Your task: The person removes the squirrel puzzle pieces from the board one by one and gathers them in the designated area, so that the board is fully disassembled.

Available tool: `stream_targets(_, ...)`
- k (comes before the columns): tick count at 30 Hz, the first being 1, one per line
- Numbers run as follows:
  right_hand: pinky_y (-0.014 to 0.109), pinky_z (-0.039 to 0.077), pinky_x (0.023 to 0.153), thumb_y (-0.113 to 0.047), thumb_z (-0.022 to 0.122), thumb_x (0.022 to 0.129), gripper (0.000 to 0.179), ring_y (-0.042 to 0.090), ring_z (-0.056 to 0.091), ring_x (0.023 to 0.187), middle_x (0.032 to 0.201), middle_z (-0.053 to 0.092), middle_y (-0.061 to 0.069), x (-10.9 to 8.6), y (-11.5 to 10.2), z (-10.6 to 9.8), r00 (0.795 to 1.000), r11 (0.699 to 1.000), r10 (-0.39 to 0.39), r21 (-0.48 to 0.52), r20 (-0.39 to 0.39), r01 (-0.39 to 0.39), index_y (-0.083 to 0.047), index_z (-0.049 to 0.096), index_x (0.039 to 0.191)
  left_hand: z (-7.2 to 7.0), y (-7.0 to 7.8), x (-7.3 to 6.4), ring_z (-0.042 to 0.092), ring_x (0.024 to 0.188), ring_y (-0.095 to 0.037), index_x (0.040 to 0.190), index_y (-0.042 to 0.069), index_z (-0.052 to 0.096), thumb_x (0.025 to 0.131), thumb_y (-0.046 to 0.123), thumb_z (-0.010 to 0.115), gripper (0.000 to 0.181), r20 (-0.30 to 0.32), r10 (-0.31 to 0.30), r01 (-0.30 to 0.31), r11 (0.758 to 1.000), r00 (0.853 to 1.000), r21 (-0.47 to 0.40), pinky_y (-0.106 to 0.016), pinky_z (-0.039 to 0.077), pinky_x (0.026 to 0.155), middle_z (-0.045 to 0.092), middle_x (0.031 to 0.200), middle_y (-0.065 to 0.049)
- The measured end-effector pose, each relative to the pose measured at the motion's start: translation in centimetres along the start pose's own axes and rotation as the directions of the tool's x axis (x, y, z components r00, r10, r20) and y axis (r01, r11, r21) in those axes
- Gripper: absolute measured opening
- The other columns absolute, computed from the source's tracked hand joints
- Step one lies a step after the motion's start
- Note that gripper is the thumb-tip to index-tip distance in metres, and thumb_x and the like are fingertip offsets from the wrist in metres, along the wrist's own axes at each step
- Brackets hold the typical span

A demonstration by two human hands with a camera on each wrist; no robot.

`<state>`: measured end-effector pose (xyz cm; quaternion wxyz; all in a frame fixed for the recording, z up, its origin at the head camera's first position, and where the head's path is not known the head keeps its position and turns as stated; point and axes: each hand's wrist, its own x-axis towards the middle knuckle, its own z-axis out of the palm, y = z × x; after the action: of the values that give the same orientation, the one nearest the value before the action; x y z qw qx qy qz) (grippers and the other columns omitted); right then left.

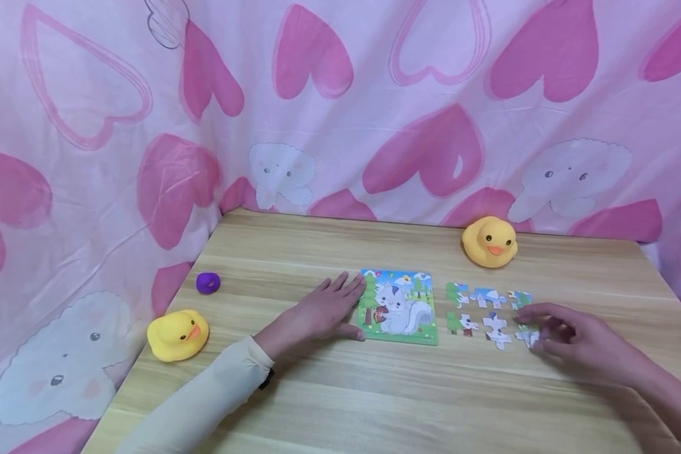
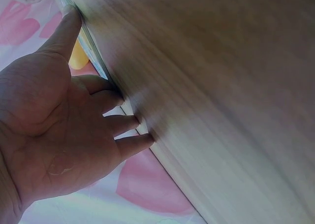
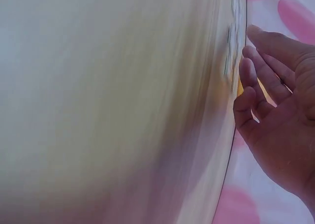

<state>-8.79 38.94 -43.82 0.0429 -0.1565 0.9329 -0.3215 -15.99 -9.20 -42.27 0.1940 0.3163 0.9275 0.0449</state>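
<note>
L hand [image 1: 331,309] flat, fingers spread, gripping nothing; fingertips at L edge of squirrel-pic board [image 1: 398,309], mid-table. Tiny marks nr board's lower R corner, too small to read. R of board, just apart: loose jigsaw pcs [image 1: 495,331], approx 2 rows x 3. R hand [image 1: 579,337] relaxed, fingers loosely bent, no pc pinched; tips at rightmost pcs, exact contact unclear. Yellow duck [image 1: 490,242] behind pcs, nr back edge of wood-grain table [image 1: 374,397].
</note>
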Motion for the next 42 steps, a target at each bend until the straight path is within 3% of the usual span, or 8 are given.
stream_targets(8,0.02,0.055,0.071,-0.014,0.084,0.091,0.041,0.005,0.064,0.085,0.114,0.078,-0.002,3.8,-5.6,3.6,0.993,0.991,-0.117,0.069,-0.006,0.117,-0.02,0.071,0.129,0.0,-0.1,0.0,0.008,0.167,-0.035,0.171,0.012,0.014,0.095,0.069,0.062,0.106,-0.002,0.009,-0.009,1.0,1.0,-0.008,-0.058,0.018,0.134,0.009,0.18,-0.005)
stream_targets(12,0.022,0.056,0.075,-0.022,0.082,0.094,0.051,0.009,0.064,0.092,0.127,0.076,0.002,5.6,-8.5,6.0,0.995,0.989,-0.073,0.132,0.066,0.063,-0.016,0.062,0.14,0.1,-0.1,-0.1,0.008,0.167,-0.035,0.171,0.012,0.014,0.095,0.069,0.063,0.107,0.003,0.008,-0.008,1.0,1.0,-0.012,-0.058,0.018,0.134,0.009,0.18,-0.005)
stream_targets(17,0.025,0.053,0.079,-0.032,0.082,0.093,0.066,0.015,0.059,0.098,0.126,0.067,-0.001,7.6,-11.9,8.6,0.99,0.997,-0.009,0.073,0.143,-0.001,-0.019,0.054,0.15,0.1,0.0,-0.1,0.008,0.167,-0.035,0.171,0.013,0.014,0.095,0.069,0.063,0.107,0.006,-0.001,0.001,1.0,1.0,-0.005,-0.058,0.018,0.134,0.009,0.18,-0.004)
stream_targets(20,0.026,0.053,0.08,-0.032,0.082,0.093,0.066,0.015,0.058,0.097,0.124,0.064,-0.003,8.6,-13.6,9.8,0.985,0.999,-0.022,0.044,0.173,0.014,-0.02,0.054,0.151,-0.1,0.0,-0.1,0.007,0.167,-0.035,0.171,0.013,0.013,0.096,0.069,0.062,0.106,-0.002,0.006,-0.006,1.0,1.0,0.0,-0.058,0.017,0.134,0.008,0.18,-0.004)
stream_targets(23,0.026,0.054,0.082,-0.031,0.082,0.093,0.066,0.014,0.058,0.099,0.128,0.063,-0.004,9.4,-15.1,10.8,0.976,0.996,-0.043,0.081,0.216,0.026,-0.021,0.053,0.152,-0.1,0.0,-0.1,0.008,0.167,-0.035,0.171,0.012,0.013,0.096,0.069,0.061,0.106,-0.007,0.011,-0.011,1.0,1.0,0.008,-0.058,0.017,0.134,0.008,0.18,-0.005)
stream_targets(28,0.025,0.052,0.078,-0.027,0.081,0.094,0.069,0.015,0.058,0.097,0.127,0.064,-0.003,10.2,-17.0,12.6,0.965,0.987,-0.029,0.159,0.262,-0.013,-0.019,0.048,0.155,-0.1,0.0,-0.1,0.01,0.167,-0.036,0.171,0.011,0.013,0.096,0.069,0.061,0.106,-0.015,0.021,-0.021,1.0,1.0,0.01,-0.059,0.018,0.134,0.009,0.18,-0.006)
stream_targets(38,0.026,0.047,0.067,-0.018,0.088,0.086,0.077,0.013,0.055,0.084,0.116,0.063,0.001,11.4,-18.4,14.4,0.987,0.996,0.055,0.056,0.151,-0.064,-0.013,0.05,0.153,0.0,0.0,-0.2,0.01,0.167,-0.036,0.171,0.011,0.015,0.096,0.067,0.063,0.106,-0.013,0.007,-0.007,1.0,1.0,-0.002,-0.059,0.02,0.134,0.01,0.18,-0.006)
stream_targets(42,0.026,0.046,0.065,-0.016,0.09,0.083,0.079,0.012,0.055,0.081,0.114,0.066,0.0,11.8,-18.5,14.6,0.988,0.994,0.067,0.073,0.139,-0.078,-0.01,0.05,0.151,-0.1,0.0,-0.2,0.012,0.167,-0.036,0.171,0.011,0.016,0.095,0.066,0.065,0.105,-0.017,0.008,-0.009,1.0,1.0,-0.006,-0.059,0.021,0.133,0.01,0.18,-0.006)
